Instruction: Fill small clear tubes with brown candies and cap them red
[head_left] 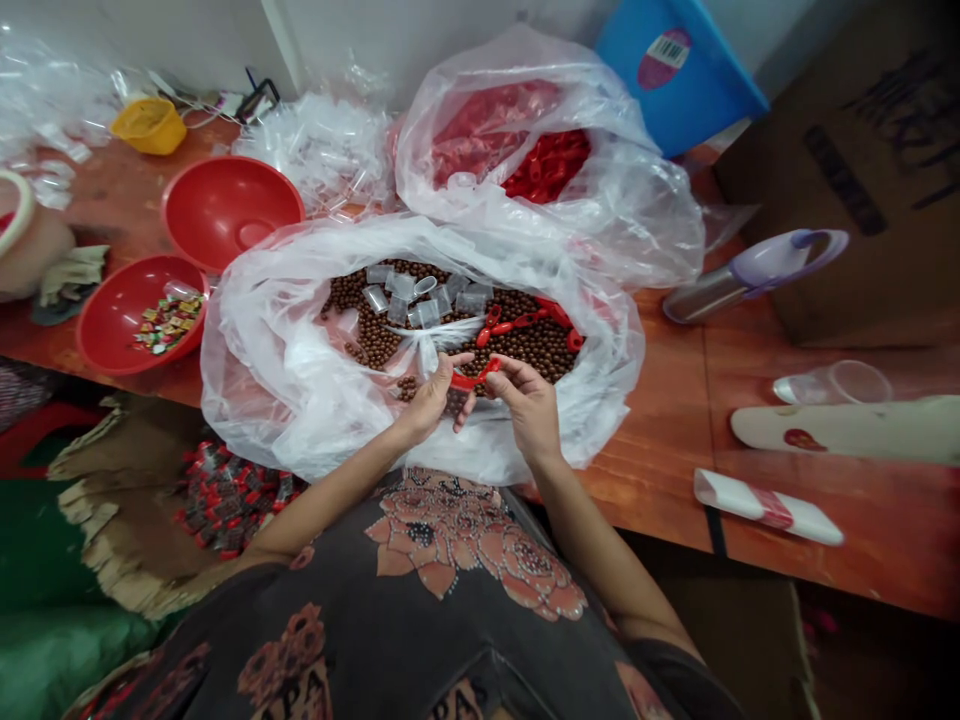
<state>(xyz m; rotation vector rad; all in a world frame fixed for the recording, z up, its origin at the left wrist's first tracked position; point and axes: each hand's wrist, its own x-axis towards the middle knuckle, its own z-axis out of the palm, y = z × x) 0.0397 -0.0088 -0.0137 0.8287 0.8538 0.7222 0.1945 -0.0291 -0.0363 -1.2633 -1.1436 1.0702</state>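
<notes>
Right hand: the right hand [529,400] has thumb and forefinger pinched on one end of a small red plastic piece [486,376].
Left hand: the left hand [431,400] meets the other end, thumb above and fingers partly spread; I cannot tell whether it grips firmly.
Red piece: between the two hands, low over the front of the open bag.
Brown balls: a bed of small brown balls [536,352] lies under and beyond the grip.
Loose red parts: several red parts [574,340] rest on the balls, just beyond the right hand.
Clear cups: a cluster of clear cups [426,314] sits on the balls, beyond the left hand.
White bag: the white plastic bag [262,340] surrounds all these, its edges folded outward on the table [660,420].
Carton: below left of the grip, a torn carton [135,540] holds red-and-clear filled pieces [232,500].
Bowls: well left, one red bowl [105,325] holds small colourful bits [169,325]; another red bowl [225,200] stands beyond it.
Bottle: a metal bottle [701,295] with a lilac top lies tilted in view, well right.
Second bag: farther ahead, a clear bag [637,215] full of red parts.
Blue bin: farthest, ahead and right, a blue bin [675,80].
</notes>
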